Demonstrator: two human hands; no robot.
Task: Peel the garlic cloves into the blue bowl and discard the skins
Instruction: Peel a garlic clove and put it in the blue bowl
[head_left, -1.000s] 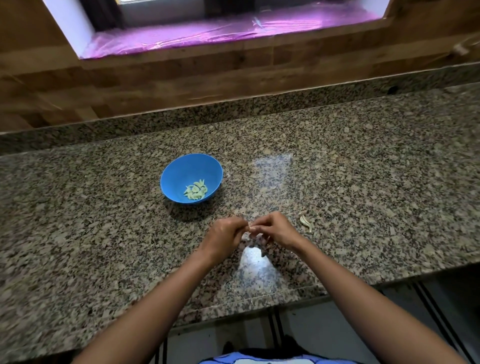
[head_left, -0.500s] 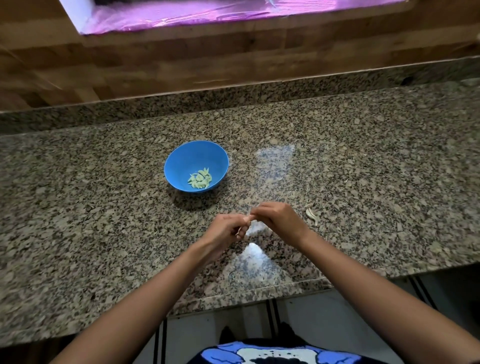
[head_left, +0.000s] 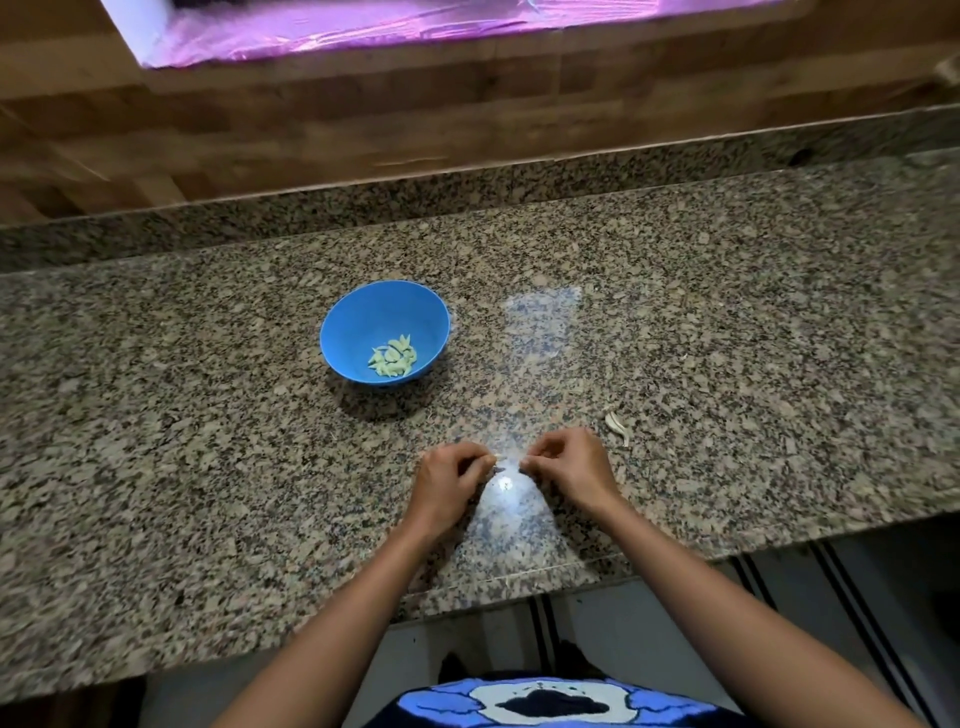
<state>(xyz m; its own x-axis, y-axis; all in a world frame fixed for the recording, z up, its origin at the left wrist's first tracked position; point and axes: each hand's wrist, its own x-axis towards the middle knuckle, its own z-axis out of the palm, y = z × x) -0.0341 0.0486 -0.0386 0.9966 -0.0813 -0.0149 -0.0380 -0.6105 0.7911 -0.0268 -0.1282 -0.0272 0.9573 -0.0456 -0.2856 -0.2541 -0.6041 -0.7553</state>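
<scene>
A blue bowl (head_left: 384, 312) stands on the granite counter (head_left: 208, 441), with several peeled pale green garlic cloves (head_left: 393, 356) in its bottom. Near the front edge, my left hand (head_left: 449, 480) pinches a small garlic clove (head_left: 496, 457); only its pale tip shows past the fingertips. My right hand (head_left: 569, 462) is a short gap to the right, fingers curled, pinching a tiny pale scrap of skin (head_left: 524, 461). Both hands hover just above the counter, nearer to me than the bowl and to its right.
A pale garlic piece (head_left: 616, 424) lies on the counter just right of my right hand. A granite upstand and a wooden wall (head_left: 467, 114) close off the back. The counter's front edge (head_left: 519, 577) runs just under my forearms.
My fingertips were joined on the clove before; now the hands have drawn a little apart. The view has tilted down slightly.
</scene>
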